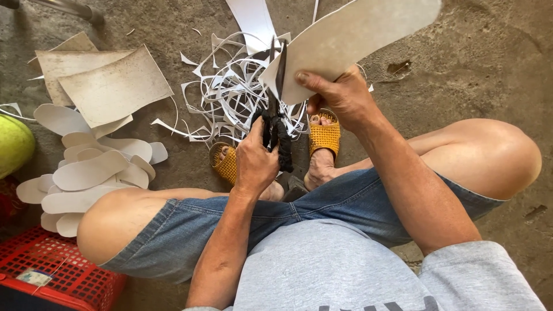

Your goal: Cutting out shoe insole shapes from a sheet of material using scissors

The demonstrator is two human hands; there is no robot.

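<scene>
Two bare knees frame the work, and between them the left hand [253, 164] is clenched around the black-wrapped handles of the scissors [275, 98], blades pointing up and away from the body. The right hand [340, 95] grips a pale sheet [357, 34] by its lower edge, thumb on top, fingers underneath, holding it tilted in the air with the blades biting into its near edge.

Biggest risk, as I judge it: the right thumb [308, 79] sits just beside the blades, so a slip of the sheet or a hard close could nick it. The sheet is held at one end only, and its far end hangs free past the top of the view; if it flexes or twists, the cut may wander off line and spoil the piece.

Below the hands, feet in yellow woven sandals [325, 135] stand among a tangle of white strips [230, 98] on the concrete floor [472, 75]. A dropped pair of scissors would land near bare toes, and the loose strips could catch a sandal.

To the left lies a heap of cut soles [92, 170], with uncut sheets [112, 83] beyond, a red crate [52, 262] nearer and a green object [12, 144] at the frame edge, all well apart from the blades
</scene>
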